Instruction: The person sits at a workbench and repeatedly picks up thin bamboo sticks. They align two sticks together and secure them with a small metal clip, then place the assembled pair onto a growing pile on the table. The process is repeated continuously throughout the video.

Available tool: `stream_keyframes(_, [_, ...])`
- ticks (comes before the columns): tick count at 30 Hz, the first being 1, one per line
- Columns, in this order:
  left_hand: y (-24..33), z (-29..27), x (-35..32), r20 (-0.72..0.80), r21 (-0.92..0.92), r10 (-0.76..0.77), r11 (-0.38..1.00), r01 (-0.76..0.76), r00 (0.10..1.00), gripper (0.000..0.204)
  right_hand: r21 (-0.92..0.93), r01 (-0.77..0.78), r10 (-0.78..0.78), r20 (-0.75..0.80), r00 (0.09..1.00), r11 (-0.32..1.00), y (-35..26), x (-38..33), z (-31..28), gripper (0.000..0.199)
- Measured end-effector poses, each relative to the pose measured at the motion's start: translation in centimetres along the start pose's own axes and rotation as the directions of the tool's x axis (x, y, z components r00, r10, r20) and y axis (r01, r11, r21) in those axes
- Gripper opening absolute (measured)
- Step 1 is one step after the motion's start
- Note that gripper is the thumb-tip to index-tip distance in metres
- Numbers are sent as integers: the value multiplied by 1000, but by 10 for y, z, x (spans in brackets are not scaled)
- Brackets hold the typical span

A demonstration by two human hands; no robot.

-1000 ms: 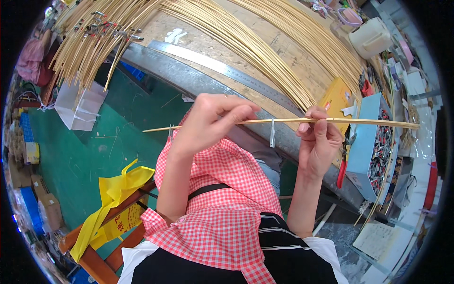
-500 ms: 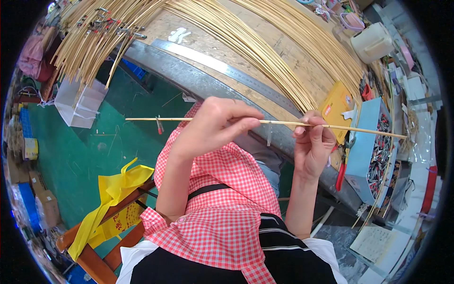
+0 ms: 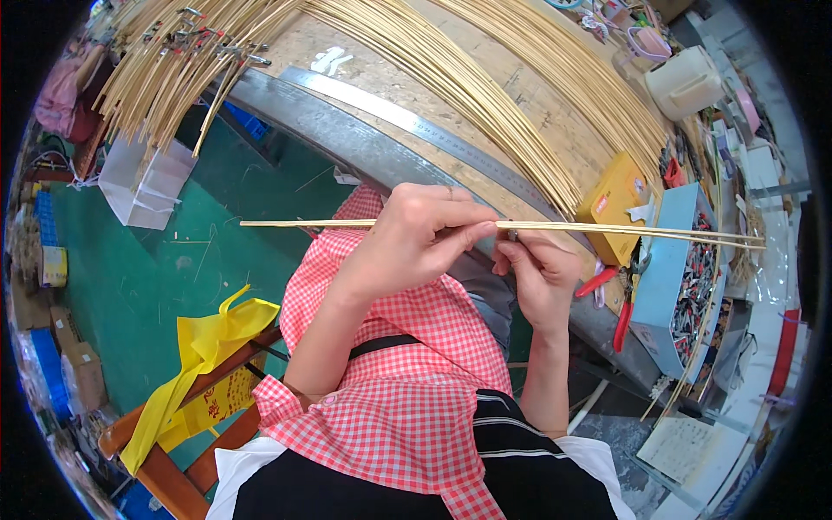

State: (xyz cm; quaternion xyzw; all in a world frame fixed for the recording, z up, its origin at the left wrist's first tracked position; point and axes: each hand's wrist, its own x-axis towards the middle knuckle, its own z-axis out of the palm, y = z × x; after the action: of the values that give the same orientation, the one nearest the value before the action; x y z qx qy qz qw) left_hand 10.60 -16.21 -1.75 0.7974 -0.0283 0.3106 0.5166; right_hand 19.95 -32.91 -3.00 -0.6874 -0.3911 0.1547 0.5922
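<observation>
Two thin bamboo sticks (image 3: 607,229) lie nearly together across my lap, their right ends slightly spread apart. My left hand (image 3: 425,234) is closed in a pinch around the sticks near their middle. Close beside it, my right hand (image 3: 542,269) pinches just under the sticks, its thumb and forefinger on a small greyish piece (image 3: 512,235) at the sticks. What that piece is I cannot make out. The fingers hide part of the sticks. Below both hands is a red-and-white checked apron (image 3: 399,390).
Long bamboo bundles (image 3: 468,91) cover the workbench beside a steel ruler (image 3: 416,128). Another bundle (image 3: 156,95) with small clips overhangs at left. At right are a yellow box (image 3: 611,208), red-handled pliers (image 3: 624,322) and a blue box (image 3: 663,269) of small clips. A chair (image 3: 165,477) stands lower left.
My right hand has moved left and down, closer to my left hand. The sticks have slid right, and two separate ends now show at the right. The small red clip hanging at left no longer shows clearly.
</observation>
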Motion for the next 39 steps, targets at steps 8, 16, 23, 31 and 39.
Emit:
stream_keyframes(8, [1,-2,0,-12,-3,-3,1000,3,1000,9,-15,61,-62,-72,995,998,-4,2,11,7])
stream_keyframes(16, [0,-5,-2,24,-28,-57,998,58,998,10,-104,59,-62,-28,998,993,-8,1,9,18])
stream_keyframes(23, [-3,-22,-1,171,-20,-162,986,168,972,9,428,157,-59,-233,971,890,-8,12,-7,21])
stream_keyframes(31, [0,-21,3,-100,19,-62,998,64,993,17,490,69,83,-282,956,869,-10,6,5,13])
stream_keyframes(39, [28,4,-1,-86,230,188,959,-164,978,23,169,214,-184,-178,967,962,0,-3,51,16])
